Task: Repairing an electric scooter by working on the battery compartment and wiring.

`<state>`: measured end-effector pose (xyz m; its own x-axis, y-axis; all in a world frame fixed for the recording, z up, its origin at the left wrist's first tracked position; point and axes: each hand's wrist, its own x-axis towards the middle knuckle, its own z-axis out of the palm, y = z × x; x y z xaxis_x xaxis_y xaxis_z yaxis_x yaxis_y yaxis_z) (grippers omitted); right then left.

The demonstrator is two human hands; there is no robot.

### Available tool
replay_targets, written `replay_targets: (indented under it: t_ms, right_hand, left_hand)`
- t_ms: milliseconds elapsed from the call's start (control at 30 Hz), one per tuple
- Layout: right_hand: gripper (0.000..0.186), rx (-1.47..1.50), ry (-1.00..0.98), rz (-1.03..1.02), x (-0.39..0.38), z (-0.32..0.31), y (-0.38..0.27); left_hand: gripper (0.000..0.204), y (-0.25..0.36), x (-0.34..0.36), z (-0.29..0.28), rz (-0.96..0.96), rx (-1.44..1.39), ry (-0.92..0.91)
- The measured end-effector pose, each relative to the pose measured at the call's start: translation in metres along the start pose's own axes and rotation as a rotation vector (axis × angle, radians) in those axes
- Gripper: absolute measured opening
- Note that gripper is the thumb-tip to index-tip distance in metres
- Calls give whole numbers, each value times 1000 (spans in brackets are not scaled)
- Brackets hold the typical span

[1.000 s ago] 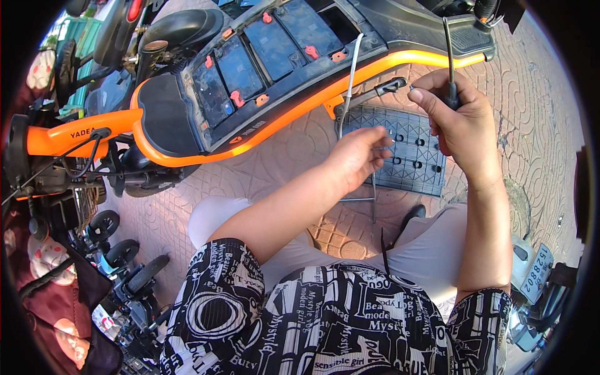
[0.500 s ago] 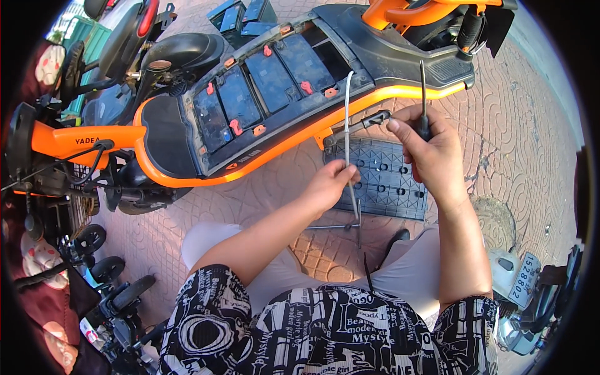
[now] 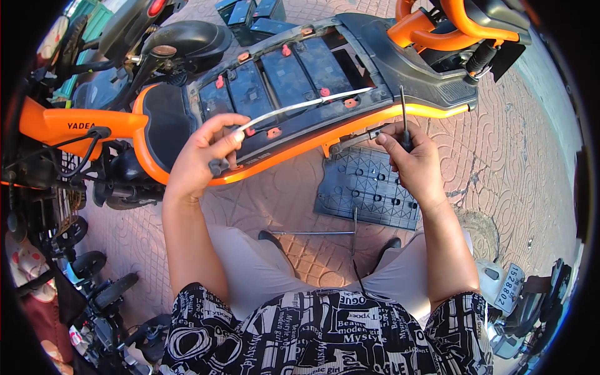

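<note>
My left hand [image 3: 209, 147] is closed around the near end of a thin, slightly curved white strip [image 3: 294, 107]. A small dark knob shows below its fingers; I cannot tell whether it belongs to the strip. The strip's far end reaches across the open battery bay of an orange and black electric scooter [image 3: 284, 159]. Dark batteries [image 3: 250, 87] with red terminal caps sit in that bay. My right hand [image 3: 412, 156] grips a screwdriver [image 3: 404, 115] by its black handle, shaft pointing up, just in front of the scooter's lower side rail.
A black ribbed plastic cover [image 3: 369, 187] lies on the paving below the scooter. Near my feet is a silver T-handle wrench [image 3: 312, 233]. Loose batteries [image 3: 265, 28] stand behind the scooter. Other parked two-wheelers [image 3: 103, 269] crowd the left, with another [image 3: 500, 287] at lower right.
My left hand has moved left and up, swinging the white strip from upright to slanting across the battery bay. My right hand, with the screwdriver, has shifted slightly left and down.
</note>
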<state>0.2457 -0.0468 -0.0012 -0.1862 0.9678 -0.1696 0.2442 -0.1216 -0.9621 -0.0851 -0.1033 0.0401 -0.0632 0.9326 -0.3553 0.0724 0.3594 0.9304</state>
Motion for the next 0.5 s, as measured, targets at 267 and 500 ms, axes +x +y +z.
replay_targets:
  t_ms: [267,500]
  right_hand:
    - [14,-13,45,10,43,26,-4]
    - [15,-218,57,-180,82,50,-14]
  left_hand:
    - [20,-14,18,-44,72,-841,-122]
    - [29,-12,31,-33,259,-545,130]
